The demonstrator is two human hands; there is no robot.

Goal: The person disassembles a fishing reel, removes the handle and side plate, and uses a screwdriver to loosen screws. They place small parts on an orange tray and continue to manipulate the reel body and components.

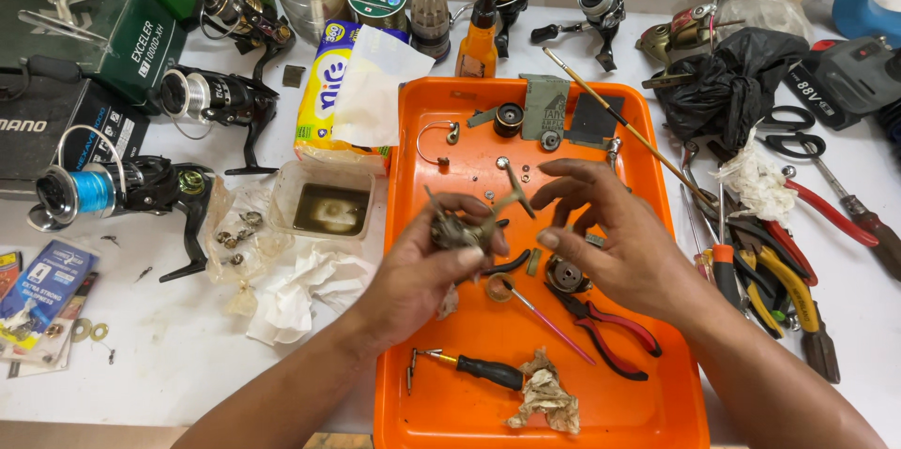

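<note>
L hand (427, 266) holds reel part (457, 231) | R hand (615, 243) open beside | orange tray (413, 336)

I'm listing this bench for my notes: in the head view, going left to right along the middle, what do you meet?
Blue-line reel → plastic tub → left hand holding a reel part → right hand → pliers and screwdrivers.

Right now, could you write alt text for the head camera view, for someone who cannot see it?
Over an orange tray, the left hand holds a greasy metal reel part while the open right hand hovers beside it. Red pliers, a screwdriver and small parts lie in it.
</note>
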